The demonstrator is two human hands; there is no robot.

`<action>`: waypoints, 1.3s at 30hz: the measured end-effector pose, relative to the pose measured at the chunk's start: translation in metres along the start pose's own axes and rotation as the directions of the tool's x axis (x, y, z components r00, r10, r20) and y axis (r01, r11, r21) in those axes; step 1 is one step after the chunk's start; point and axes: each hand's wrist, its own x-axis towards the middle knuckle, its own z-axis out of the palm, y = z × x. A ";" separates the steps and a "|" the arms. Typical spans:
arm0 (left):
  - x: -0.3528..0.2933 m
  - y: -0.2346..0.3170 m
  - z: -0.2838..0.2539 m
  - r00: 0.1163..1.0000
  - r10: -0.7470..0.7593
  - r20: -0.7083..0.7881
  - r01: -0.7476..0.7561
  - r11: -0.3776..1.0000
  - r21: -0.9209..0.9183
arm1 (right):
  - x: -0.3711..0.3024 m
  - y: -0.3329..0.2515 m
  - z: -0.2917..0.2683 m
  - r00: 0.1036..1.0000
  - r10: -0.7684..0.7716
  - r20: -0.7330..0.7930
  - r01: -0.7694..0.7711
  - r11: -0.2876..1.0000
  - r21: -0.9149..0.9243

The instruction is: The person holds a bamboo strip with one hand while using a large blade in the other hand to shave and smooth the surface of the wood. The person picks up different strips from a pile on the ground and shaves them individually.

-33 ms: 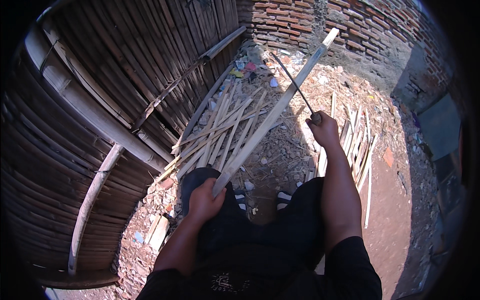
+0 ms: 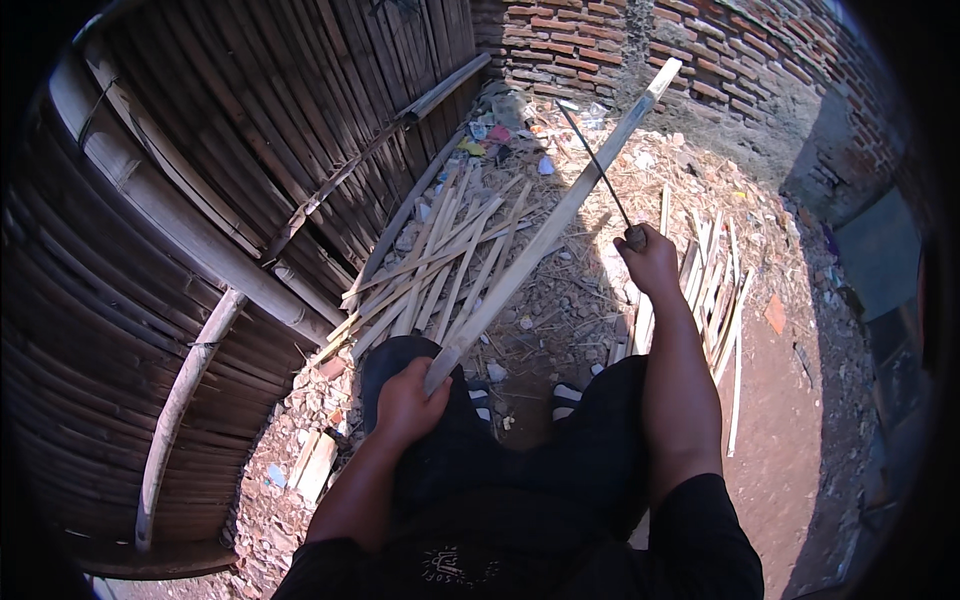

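A long pale split-bamboo slat slants from my lap up toward the brick wall. Its near end sits in my left hand, whose fingers are wrapped round it over my left knee. My right hand is closed round the short brown handle of a long, thin-bladed knife. The dark blade, seen nearly edge-on, points up and left and crosses the slat in its far half. Whether it touches the slat or is just above it, I cannot tell.
Several loose slats lie in a pile ahead on the left, and another pile lies right of my right arm. A bamboo wall stands close on the left. The brick wall closes the far side. Rubble and shavings litter the ground.
The knife's blade has swung a little to the right, its tip most. The slat's far end has shifted very slightly right. Both hands keep their grips.
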 end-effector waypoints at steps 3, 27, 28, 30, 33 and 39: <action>0.000 0.007 -0.001 0.997 -0.058 0.041 0.058 0.998 0.002 | -0.003 0.003 0.005 0.997 -0.034 0.065 0.033 0.999 0.017; -0.015 -0.018 -0.028 0.984 -0.124 0.124 0.129 0.991 -0.031 | -0.025 -0.037 0.037 0.866 -0.214 0.451 0.268 0.962 -0.059; -0.013 -0.018 -0.028 0.982 -0.132 0.136 0.140 0.989 -0.048 | -0.030 -0.043 0.040 0.839 -0.268 0.474 0.337 0.939 -0.067; -0.012 -0.019 -0.029 0.976 -0.150 0.156 0.162 0.984 -0.071 | -0.040 -0.054 0.049 0.770 -0.374 0.517 0.471 0.880 -0.065; -0.012 -0.028 -0.027 0.987 -0.081 0.136 0.093 0.992 -0.084 | -0.049 -0.076 0.046 0.652 -0.402 0.643 0.571 0.818 -0.068; -0.011 -0.013 -0.030 0.972 -0.169 0.166 0.171 0.985 -0.001 | -0.024 -0.038 0.041 0.854 -0.231 0.466 0.297 0.952 -0.073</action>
